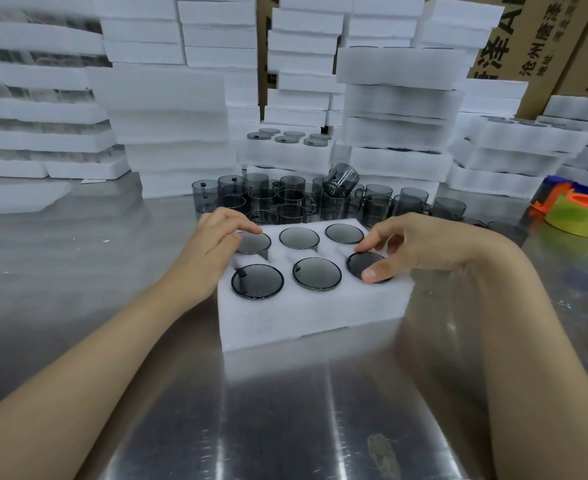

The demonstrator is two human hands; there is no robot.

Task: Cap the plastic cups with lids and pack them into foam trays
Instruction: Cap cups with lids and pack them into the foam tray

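I see a white foam tray [306,317] at frame centre, six capped cups [316,273] with dark round lids sunk in two rows of three. Smoky bare cups [261,197] cluster upright just behind it, a tipped cup [341,178] on top.

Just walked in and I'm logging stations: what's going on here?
A person is packing lidded cups into a foam tray on a steel table. All six slots are filled. The left hand touches the back-left lid; the right hand pinches the front-right lid between thumb and forefinger. Uncapped cups stand behind the tray.

white foam tray [306,317] — smoky-grey lids [316,273]
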